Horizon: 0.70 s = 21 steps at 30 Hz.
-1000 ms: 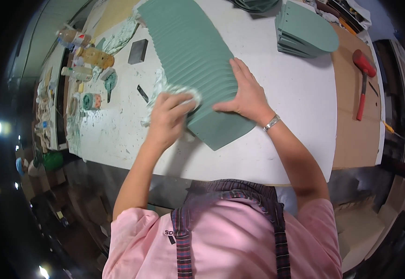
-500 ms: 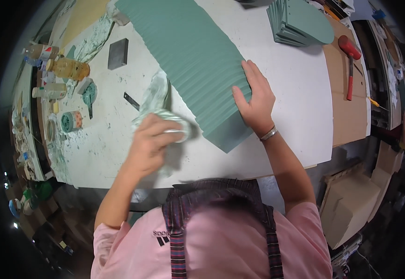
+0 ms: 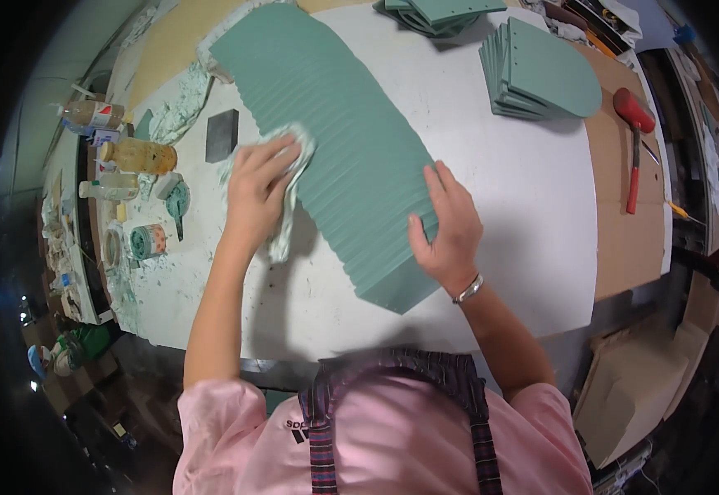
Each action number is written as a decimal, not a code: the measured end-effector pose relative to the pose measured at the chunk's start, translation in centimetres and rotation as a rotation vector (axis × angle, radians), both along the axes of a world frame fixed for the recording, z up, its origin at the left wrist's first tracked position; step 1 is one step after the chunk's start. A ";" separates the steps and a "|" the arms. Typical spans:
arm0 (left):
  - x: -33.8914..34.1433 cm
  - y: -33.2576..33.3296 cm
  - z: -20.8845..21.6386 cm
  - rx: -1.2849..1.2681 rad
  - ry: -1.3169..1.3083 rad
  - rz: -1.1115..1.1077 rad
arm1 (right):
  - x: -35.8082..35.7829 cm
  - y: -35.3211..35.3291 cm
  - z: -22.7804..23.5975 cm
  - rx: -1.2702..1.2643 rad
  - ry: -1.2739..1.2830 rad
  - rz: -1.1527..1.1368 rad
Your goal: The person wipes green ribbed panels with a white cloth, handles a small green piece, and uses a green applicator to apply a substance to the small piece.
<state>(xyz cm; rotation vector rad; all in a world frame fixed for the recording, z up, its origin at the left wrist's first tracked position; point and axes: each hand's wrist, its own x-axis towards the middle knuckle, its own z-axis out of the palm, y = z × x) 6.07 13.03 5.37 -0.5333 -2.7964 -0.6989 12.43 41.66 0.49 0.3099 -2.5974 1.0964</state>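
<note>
A long row of overlapping green panels (image 3: 339,157) lies slantwise on the white table, its left side stepped in ridges. My left hand (image 3: 254,191) grips a crumpled white cloth (image 3: 283,235) with greenish stains, held against the row's left edge about halfway along. Some of the cloth hangs down below the fingers. On the right edge, close to the near end, my right hand (image 3: 452,224) rests against the panels with fingers stretched and thumb apart. It holds nothing.
Left: a dark grey block (image 3: 222,136), a bottle of amber liquid (image 3: 141,155), a jar of green paste (image 3: 146,241) and another stained cloth (image 3: 182,106). Right: stacked rounded green panels (image 3: 551,73) and a red mallet (image 3: 633,148) on cardboard. Another panel stack (image 3: 442,12) stands at the back.
My left hand has carried the cloth forward from the table near the row's near end to its left edge farther up. My right hand stays on the right edge. The whole view has shifted slightly.
</note>
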 end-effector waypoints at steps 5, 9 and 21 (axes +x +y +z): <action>-4.5 4.0 1.7 -0.033 0.011 0.030 | 0.0 -0.6 0.6 -0.008 -0.023 0.017; -5.7 7.4 1.3 0.034 0.032 -0.004 | -0.1 -0.4 0.6 -0.025 -0.042 0.016; -13.0 3.4 2.5 -0.079 0.211 -0.150 | -0.5 -0.7 0.8 -0.042 -0.023 0.015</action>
